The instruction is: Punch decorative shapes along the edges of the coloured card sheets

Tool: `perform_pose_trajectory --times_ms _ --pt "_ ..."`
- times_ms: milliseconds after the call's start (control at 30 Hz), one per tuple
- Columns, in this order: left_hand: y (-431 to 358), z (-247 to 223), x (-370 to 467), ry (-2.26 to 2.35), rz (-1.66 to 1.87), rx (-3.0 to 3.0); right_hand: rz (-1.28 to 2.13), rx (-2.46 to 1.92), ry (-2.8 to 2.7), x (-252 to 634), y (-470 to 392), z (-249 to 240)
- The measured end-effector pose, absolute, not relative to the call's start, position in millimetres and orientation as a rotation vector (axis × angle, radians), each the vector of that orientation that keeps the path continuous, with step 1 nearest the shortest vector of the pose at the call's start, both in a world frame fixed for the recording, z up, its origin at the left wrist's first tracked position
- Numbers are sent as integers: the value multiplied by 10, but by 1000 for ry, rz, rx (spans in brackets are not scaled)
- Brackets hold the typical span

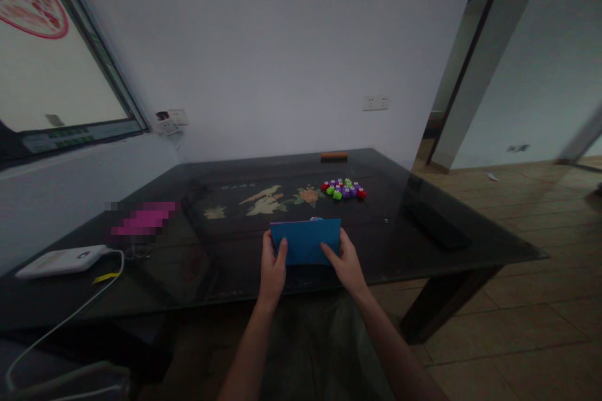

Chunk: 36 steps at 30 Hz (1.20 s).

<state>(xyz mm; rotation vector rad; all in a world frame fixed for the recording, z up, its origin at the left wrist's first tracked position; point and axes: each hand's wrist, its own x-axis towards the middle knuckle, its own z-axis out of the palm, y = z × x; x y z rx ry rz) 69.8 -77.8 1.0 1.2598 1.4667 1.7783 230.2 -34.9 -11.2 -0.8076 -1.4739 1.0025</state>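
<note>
A flat blue rectangular piece [305, 241], like a card or folded paper, is held up between both hands near the table's front edge. My left hand [273, 266] grips its left end, thumb on the near face and fingers behind. At the right end, my right hand [347, 260] pinches it the same way. A thin purple edge and a small patterned bit show just above its top; what they belong to is mostly hidden. Beyond it lies a cluster of small red, green and purple toys with eye-like dots [345, 189].
The dark glossy table [226, 263] has a flower-and-bird picture. A brown bar-shaped object [334, 155] lies at the back, a black flat object [437, 225] at right. On the left are a pink blurred item [145, 218], a white device [63, 261] and its cable [70, 313].
</note>
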Motion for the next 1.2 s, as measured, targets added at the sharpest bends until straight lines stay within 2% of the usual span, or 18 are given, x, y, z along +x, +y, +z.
perform_pose_trajectory --times_ms 233,467,633,900,1200 --pt "-804 -47 716 1496 1757 1278 979 -816 -1470 2302 -404 -75" --pt "-803 -51 706 1481 1767 1288 520 -852 -1643 2424 -430 233" --pt "-813 -17 722 1498 1768 1285 403 -854 -1767 2477 -415 301" --pt "-812 -49 703 1518 1739 1319 415 -852 -1746 2469 -435 285" --pt "-807 -94 694 1539 1747 1315 761 -956 -1528 2493 -414 42"
